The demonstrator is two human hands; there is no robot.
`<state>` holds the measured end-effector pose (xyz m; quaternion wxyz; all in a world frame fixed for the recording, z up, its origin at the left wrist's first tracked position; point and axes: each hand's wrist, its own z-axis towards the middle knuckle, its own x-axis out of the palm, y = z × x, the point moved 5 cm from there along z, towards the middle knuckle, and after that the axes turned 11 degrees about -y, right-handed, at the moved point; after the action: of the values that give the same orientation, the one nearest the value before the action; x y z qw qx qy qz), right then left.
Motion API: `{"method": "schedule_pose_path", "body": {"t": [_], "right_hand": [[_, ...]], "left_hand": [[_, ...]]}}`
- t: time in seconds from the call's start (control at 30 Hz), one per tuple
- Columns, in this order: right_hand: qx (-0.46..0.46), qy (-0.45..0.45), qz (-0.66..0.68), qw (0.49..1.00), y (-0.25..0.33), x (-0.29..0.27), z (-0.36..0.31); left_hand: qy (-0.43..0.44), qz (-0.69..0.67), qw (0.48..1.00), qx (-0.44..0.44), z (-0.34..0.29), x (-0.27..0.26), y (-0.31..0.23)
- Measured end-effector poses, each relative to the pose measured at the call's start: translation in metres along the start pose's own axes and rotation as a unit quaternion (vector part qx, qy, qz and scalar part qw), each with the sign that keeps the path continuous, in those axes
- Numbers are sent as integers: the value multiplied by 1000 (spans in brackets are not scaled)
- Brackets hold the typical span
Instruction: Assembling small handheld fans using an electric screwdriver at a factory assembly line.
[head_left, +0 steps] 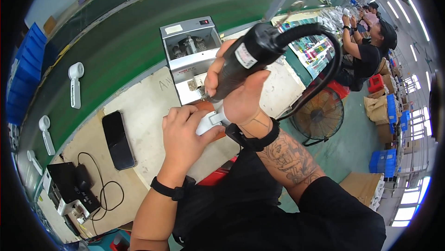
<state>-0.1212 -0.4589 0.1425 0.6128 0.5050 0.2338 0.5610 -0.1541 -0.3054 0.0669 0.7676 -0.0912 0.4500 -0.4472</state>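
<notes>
My right hand point(243, 102) is wrapped round a black electric screwdriver point(243, 58), tilted with its cable end up and its tip down toward my left hand. My left hand point(178, 128) pinches a white plastic piece point(207, 122) over the bench, right below the screwdriver. Part of that piece is covered by my fingers, and the driver's tip is hidden too. Just beyond my hands stands a grey screw feeder point(190, 58) with small metal screws in its tray. An orange-brown patch point(206, 106) shows under my hands on the worktop.
A black phone point(119, 139) lies left on the bench point(148, 107). Further left is a second boxy device point(69, 190) with a cable. White round-headed handles point(75, 86) lie on the green conveyor point(125, 42). The screwdriver's thick black cable point(336, 51) loops right, near a floor fan point(318, 114). A co-worker point(368, 54) sits beyond.
</notes>
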Motion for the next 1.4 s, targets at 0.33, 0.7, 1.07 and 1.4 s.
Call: {"method": "schedule_pose_path", "body": {"t": [0.33,0.7,1.07,1.4], "right_hand": [[25,-17,40,999,31,-28,-30],[25,-12,30,999,27,-31,-40],[32,-2,-3,999,18,-26,-62],[18,-45,124,991,95,-27,-57]], "left_hand": [[0,1,1000,6,4,0,-4],[8,-4,1000,-1,2,2,-6],[41,-27,999,2,3,-9,-16],[105,-165,980,40,-14,-39,-18]]}}
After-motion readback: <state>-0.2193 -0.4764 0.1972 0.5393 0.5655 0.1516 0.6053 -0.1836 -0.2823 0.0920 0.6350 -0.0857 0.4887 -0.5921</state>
